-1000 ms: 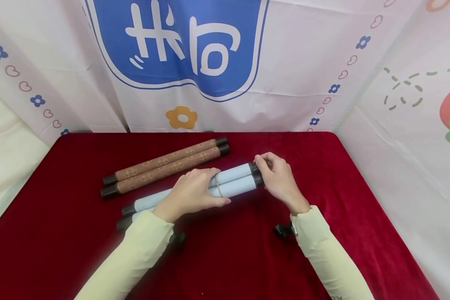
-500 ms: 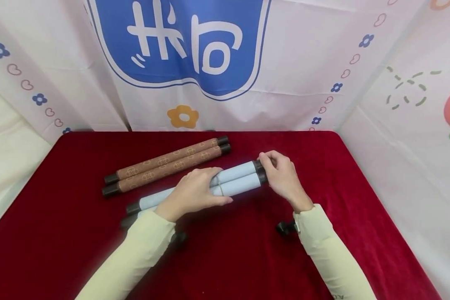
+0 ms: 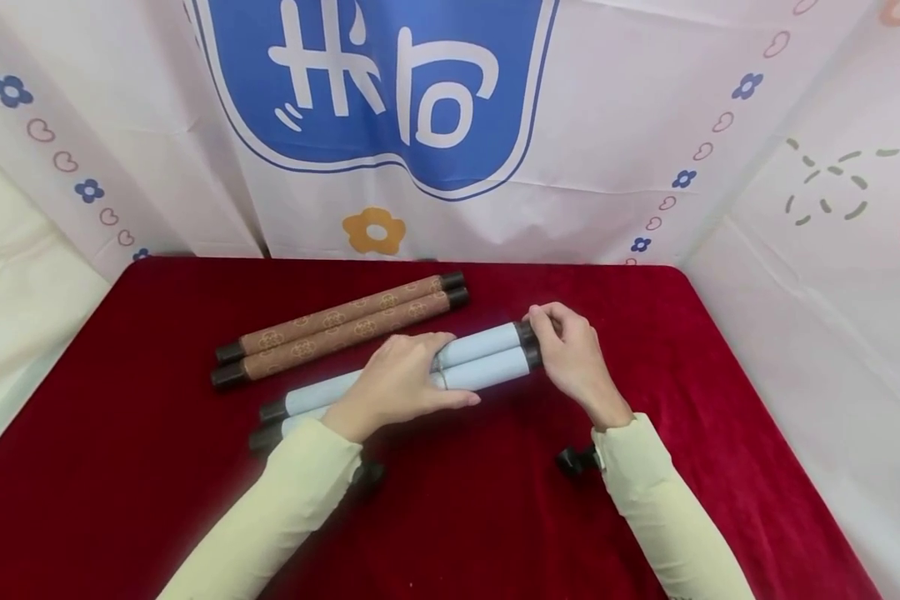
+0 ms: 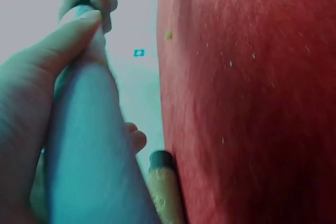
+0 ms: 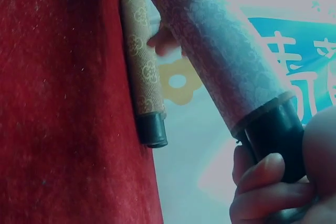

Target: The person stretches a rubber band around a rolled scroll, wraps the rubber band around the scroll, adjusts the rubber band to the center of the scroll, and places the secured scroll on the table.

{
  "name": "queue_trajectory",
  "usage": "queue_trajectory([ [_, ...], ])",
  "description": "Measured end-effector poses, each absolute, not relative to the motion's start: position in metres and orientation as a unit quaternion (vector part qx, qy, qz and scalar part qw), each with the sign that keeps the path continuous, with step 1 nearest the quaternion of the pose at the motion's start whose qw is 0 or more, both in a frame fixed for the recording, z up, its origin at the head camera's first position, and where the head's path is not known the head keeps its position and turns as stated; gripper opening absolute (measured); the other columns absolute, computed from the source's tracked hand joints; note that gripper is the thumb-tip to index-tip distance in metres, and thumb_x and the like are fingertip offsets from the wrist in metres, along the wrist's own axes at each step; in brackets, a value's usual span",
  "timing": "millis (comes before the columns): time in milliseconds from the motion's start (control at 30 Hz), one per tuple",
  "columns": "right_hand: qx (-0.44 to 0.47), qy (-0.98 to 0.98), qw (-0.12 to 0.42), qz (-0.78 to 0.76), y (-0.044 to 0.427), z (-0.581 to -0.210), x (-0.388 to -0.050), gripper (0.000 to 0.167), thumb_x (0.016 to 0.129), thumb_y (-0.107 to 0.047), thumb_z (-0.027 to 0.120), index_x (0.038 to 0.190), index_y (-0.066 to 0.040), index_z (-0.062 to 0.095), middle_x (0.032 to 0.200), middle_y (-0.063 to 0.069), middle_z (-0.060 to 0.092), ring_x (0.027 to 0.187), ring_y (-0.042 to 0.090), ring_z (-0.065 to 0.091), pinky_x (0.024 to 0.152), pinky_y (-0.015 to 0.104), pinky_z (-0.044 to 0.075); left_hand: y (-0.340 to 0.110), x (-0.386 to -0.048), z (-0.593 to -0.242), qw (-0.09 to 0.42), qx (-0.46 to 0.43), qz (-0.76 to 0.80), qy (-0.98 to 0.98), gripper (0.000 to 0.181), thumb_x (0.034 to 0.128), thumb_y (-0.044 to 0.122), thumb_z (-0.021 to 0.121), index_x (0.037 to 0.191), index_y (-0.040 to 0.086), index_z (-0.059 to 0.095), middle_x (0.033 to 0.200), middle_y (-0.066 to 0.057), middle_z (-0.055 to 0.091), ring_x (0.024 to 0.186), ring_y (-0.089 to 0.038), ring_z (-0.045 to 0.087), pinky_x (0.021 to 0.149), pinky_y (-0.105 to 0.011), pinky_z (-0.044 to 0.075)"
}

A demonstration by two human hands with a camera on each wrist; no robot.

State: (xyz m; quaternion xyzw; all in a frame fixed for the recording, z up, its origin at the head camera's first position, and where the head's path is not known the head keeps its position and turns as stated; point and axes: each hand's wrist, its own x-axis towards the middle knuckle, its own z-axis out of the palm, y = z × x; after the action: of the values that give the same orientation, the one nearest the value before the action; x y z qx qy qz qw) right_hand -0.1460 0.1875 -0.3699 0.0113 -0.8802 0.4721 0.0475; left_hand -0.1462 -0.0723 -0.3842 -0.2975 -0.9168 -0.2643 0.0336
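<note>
Pale-blue, patterned cylindrical rolls (image 3: pixel 487 370) with black ends (image 3: pixel 266 436), two side by side, slant between a person's hands over dark-red velvety cloth (image 3: pixel 487 517). The left hand (image 3: pixel 396 379) grips across both, thumb on the near side, seemingly to keep the pair together; a thin cord (image 3: pixel 442 375) crosses them beside its fingers. The right hand (image 3: pixel 573 358) curls its fingers round a black end, probably to steady it. Just beyond the left hand, two brown, gold-flowered cylindrical rolls (image 3: pixel 337 337) rest on the cloth. Well beyond both hands hangs a white fabric curtain (image 3: pixel 600 100) with an orange flower (image 3: pixel 357 233) and a blue panel (image 3: pixel 487 164); its large white characters, cut off above, cannot be read surely.
</note>
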Motion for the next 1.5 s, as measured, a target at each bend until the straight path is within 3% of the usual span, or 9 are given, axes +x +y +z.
queue_trajectory([
  [200,0.015,-0.882,0.048,0.469,0.189,-0.368,-0.147,0.038,0.110,-0.042,0.050,0.118,-0.011,0.070,0.113,0.013,0.073,0.096,0.030,0.064,0.079,0.037,0.055,-0.095,-0.140,-0.382,0.031,-0.270,-0.268,-0.924,0.071,0.0712,0.054,0.093,0.124,0.011,0.072,0.099,0.002,0.075,0.079,-0.011,0.063,0.070,-0.031,0.053],
  [433,0.004,-0.879,0.059,0.473,0.190,-0.368,-0.144,0.038,0.111,-0.040,0.050,0.117,-0.009,0.070,0.114,0.014,0.073,0.096,0.031,0.064,0.079,0.038,0.055,-0.080,-0.144,-0.381,0.019,-0.302,-0.276,-0.912,0.077,0.0753,0.056,0.090,0.131,0.010,0.066,0.108,0.000,0.074,0.089,-0.013,0.067,0.080,-0.036,0.058],
  [767,-0.010,-0.880,0.040,0.472,0.199,-0.370,-0.148,0.040,0.110,-0.045,0.048,0.119,-0.011,0.069,0.115,0.015,0.071,0.094,0.031,0.063,0.074,0.035,0.056,-0.110,-0.141,-0.388,0.020,-0.269,-0.283,-0.920,0.074,0.0673,0.049,0.097,0.124,0.009,0.070,0.102,0.001,0.074,0.084,-0.012,0.065,0.075,-0.033,0.056],
  [933,-0.020,-0.881,0.000,0.473,0.205,-0.369,-0.148,0.044,0.109,-0.047,0.049,0.129,-0.012,0.065,0.118,0.016,0.069,0.087,0.030,0.064,0.067,0.033,0.059,-0.112,-0.142,-0.392,0.025,-0.284,-0.295,-0.912,0.074,0.0683,0.045,0.097,0.126,0.007,0.069,0.103,-0.001,0.074,0.088,-0.013,0.066,0.078,-0.034,0.057],
  [1033,-0.015,-0.889,-0.013,0.458,0.212,-0.366,-0.147,0.048,0.109,-0.048,0.049,0.136,-0.010,0.061,0.115,0.018,0.072,0.081,0.028,0.070,0.071,0.034,0.058,-0.110,-0.144,-0.393,0.036,-0.284,-0.303,-0.909,0.069,0.0686,0.042,0.098,0.121,0.006,0.072,0.098,-0.001,0.074,0.085,-0.013,0.065,0.076,-0.033,0.055],
  [1200,-0.005,-0.916,-0.020,0.401,0.227,-0.360,-0.148,0.046,0.110,-0.046,0.050,0.125,-0.006,0.066,0.100,0.018,0.075,0.076,0.023,0.075,0.082,0.037,0.053,-0.110,-0.149,-0.394,0.034,-0.254,-0.306,-0.917,0.060,0.0685,0.040,0.099,0.112,0.006,0.075,0.086,0.000,0.071,0.075,-0.013,0.060,0.068,-0.031,0.051],
  [1367,0.017,-0.945,-0.031,0.325,0.242,-0.357,-0.155,0.040,0.108,-0.037,0.055,0.120,-0.003,0.071,0.091,0.016,0.074,0.073,0.023,0.065,0.075,0.036,0.052,-0.111,-0.161,-0.396,0.032,-0.222,-0.287,-0.931,0.061,0.0686,0.043,0.098,0.110,0.005,0.075,0.077,0.000,0.067,0.070,-0.015,0.056,0.064,-0.032,0.047],
  [1500,0.035,-0.958,-0.037,0.281,0.252,-0.358,-0.163,0.032,0.105,-0.029,0.061,0.116,-0.001,0.074,0.093,0.015,0.075,0.073,0.022,0.063,0.072,0.035,0.054,-0.108,-0.171,-0.399,0.034,-0.207,-0.274,-0.939,0.064,0.0688,0.045,0.097,0.112,0.003,0.074,0.076,-0.001,0.066,0.068,-0.017,0.055,0.062,-0.034,0.047],
])
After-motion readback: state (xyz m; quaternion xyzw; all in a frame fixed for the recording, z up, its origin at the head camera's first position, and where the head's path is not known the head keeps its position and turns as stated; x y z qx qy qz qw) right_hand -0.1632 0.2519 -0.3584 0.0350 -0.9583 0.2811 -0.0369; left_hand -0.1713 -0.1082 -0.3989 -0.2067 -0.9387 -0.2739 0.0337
